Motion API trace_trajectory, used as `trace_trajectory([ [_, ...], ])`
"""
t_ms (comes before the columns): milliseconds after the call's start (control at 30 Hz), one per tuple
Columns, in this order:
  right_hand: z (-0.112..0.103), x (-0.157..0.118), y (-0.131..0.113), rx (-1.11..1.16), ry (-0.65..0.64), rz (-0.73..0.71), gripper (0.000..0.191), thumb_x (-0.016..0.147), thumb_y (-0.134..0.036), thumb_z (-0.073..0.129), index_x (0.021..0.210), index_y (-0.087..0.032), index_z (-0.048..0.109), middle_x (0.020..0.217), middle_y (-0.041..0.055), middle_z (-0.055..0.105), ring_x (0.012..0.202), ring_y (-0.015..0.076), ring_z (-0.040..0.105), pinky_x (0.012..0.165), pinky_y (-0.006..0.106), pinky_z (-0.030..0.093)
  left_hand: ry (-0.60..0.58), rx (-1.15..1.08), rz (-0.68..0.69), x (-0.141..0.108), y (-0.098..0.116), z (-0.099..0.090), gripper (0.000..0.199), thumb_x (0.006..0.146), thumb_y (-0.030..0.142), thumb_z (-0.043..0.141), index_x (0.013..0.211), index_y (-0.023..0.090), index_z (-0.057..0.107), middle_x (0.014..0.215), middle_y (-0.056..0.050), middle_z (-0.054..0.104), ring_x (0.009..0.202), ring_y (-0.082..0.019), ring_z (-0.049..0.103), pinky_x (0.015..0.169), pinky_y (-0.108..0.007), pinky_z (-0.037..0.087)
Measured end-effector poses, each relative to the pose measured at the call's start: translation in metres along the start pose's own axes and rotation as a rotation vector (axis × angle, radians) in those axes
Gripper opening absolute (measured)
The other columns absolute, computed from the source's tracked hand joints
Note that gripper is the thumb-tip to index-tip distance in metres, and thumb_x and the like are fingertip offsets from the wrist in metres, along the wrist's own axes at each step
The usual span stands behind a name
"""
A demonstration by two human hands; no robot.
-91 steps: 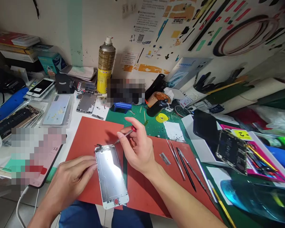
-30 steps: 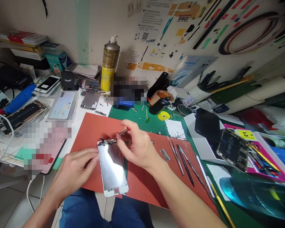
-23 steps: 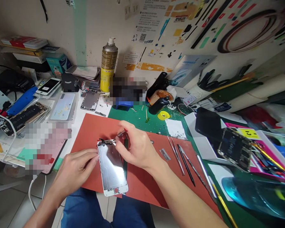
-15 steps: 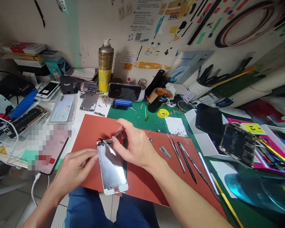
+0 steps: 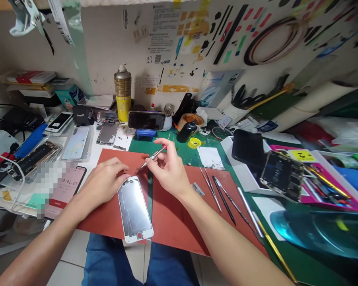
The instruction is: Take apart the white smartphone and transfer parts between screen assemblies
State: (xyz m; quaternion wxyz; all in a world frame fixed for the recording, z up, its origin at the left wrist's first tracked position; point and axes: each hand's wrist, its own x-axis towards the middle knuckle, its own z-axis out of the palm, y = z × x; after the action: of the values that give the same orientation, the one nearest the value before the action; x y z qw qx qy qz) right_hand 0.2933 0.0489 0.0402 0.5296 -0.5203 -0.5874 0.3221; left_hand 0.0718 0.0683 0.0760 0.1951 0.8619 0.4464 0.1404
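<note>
A white-framed phone screen (image 5: 135,210) lies on the red mat (image 5: 181,222), its silvery metal back facing up and its round button hole toward me. My left hand (image 5: 109,180) is at the screen's upper left corner, with the thumb and bent fingers close together. Whatever they pinch there, if anything, is hidden. In my right hand (image 5: 171,169) is a slim precision screwdriver (image 5: 151,158) with a red end cap. It slants down to the left, its tip near the screen's top edge; contact cannot be made out.
Tweezers (image 5: 211,188) and several thin tools lie right of my right hand. A phone (image 5: 67,188) showing a timer lies at left. Behind the mat stand a propped phone (image 5: 146,120) and a spray can (image 5: 123,93). A white box (image 5: 226,149) is at right.
My left hand has moved from the screen's left side up to its top corner. The screwdriver now shows more fully and slants down leftward. The whole view has shifted.
</note>
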Motion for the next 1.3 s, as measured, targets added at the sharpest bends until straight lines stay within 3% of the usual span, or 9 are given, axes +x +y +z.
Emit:
trace_trajectory([
  [167, -0.001, 0.007, 0.006, 0.146, 0.023, 0.073, 0.046, 0.084, -0.032, 0.065, 0.124, -0.026, 0.043, 0.059, -0.0132, 0.053, 0.053, 0.0158, 0.052, 0.058, 0.029, 0.042, -0.018, -0.051, 0.01, 0.016, 0.009, 0.003, 0.012, 0.098, 0.024, 0.066, 0.096, 0.022, 0.078, 0.098, -0.004, 0.075, 0.087, -0.022, 0.069, 0.075, -0.035, 0.05],
  [300, -0.005, 0.01, 0.004, 0.144, 0.053, 0.078, 0.046, 0.083, -0.032, 0.064, 0.123, -0.026, 0.043, 0.059, -0.0136, 0.053, 0.052, 0.0157, 0.052, 0.057, 0.029, 0.042, -0.007, -0.039, 0.052, 0.025, 0.01, 0.001, 0.02, 0.099, 0.026, 0.062, 0.088, 0.022, 0.078, 0.09, -0.003, 0.075, 0.079, -0.02, 0.069, 0.068, -0.032, 0.048],
  [567, -0.021, 0.022, 0.008, -0.139, 0.466, 0.014, 0.039, 0.082, -0.02, 0.06, 0.119, -0.026, 0.045, 0.055, -0.0135, 0.047, 0.052, 0.0196, 0.056, 0.059, 0.031, 0.042, -0.107, 0.194, 0.145, 0.083, 0.004, 0.015, 0.019, 0.094, 0.018, 0.062, 0.088, 0.021, 0.079, 0.094, -0.007, 0.076, 0.085, -0.025, 0.069, 0.072, -0.034, 0.047],
  [700, -0.022, 0.025, 0.011, -0.137, 0.493, -0.027, 0.04, 0.084, -0.019, 0.058, 0.121, -0.025, 0.044, 0.057, -0.0121, 0.051, 0.051, 0.0203, 0.058, 0.059, 0.033, 0.044, -0.152, 0.276, 0.205, 0.096, 0.004, 0.022, 0.021, 0.095, 0.017, 0.06, 0.089, 0.021, 0.08, 0.094, -0.008, 0.075, 0.083, -0.024, 0.068, 0.067, -0.033, 0.044],
  [867, -0.021, 0.023, 0.007, -0.103, 0.483, -0.046, 0.038, 0.085, -0.019, 0.057, 0.12, -0.025, 0.045, 0.057, -0.0116, 0.05, 0.052, 0.0204, 0.059, 0.057, 0.032, 0.043, -0.168, 0.33, 0.223, 0.094, 0.003, 0.025, 0.025, 0.1, 0.021, 0.055, 0.096, 0.023, 0.08, 0.095, -0.008, 0.073, 0.083, -0.025, 0.068, 0.066, -0.032, 0.043],
  [1067, -0.021, 0.02, 0.003, -0.091, 0.446, -0.064, 0.039, 0.085, -0.019, 0.058, 0.121, -0.026, 0.044, 0.057, -0.0122, 0.049, 0.05, 0.0186, 0.055, 0.055, 0.031, 0.042, -0.131, 0.313, 0.164, 0.071, 0.003, 0.002, 0.033, 0.105, 0.024, 0.047, 0.106, 0.023, 0.08, 0.101, -0.009, 0.074, 0.092, -0.026, 0.071, 0.076, -0.035, 0.049],
  [1200, -0.014, 0.011, 0.001, -0.084, 0.277, -0.143, 0.035, 0.089, -0.022, 0.058, 0.121, -0.026, 0.044, 0.059, -0.0129, 0.045, 0.049, 0.0157, 0.049, 0.054, 0.029, 0.04, 0.122, 0.165, 0.044, 0.016, -0.004, -0.011, 0.032, 0.109, 0.032, 0.046, 0.119, 0.024, 0.075, 0.116, -0.007, 0.076, 0.103, -0.025, 0.071, 0.089, -0.037, 0.051],
  [1300, -0.003, 0.0, -0.001, -0.113, 0.094, -0.222, 0.03, 0.094, -0.021, 0.054, 0.122, -0.025, 0.044, 0.058, -0.0132, 0.043, 0.047, 0.014, 0.046, 0.051, 0.027, 0.037, 0.272, 0.081, 0.02, -0.033, -0.009, 0.0, 0.024, 0.108, 0.032, 0.051, 0.109, 0.022, 0.073, 0.106, -0.006, 0.077, 0.095, -0.021, 0.072, 0.084, -0.033, 0.051],
])
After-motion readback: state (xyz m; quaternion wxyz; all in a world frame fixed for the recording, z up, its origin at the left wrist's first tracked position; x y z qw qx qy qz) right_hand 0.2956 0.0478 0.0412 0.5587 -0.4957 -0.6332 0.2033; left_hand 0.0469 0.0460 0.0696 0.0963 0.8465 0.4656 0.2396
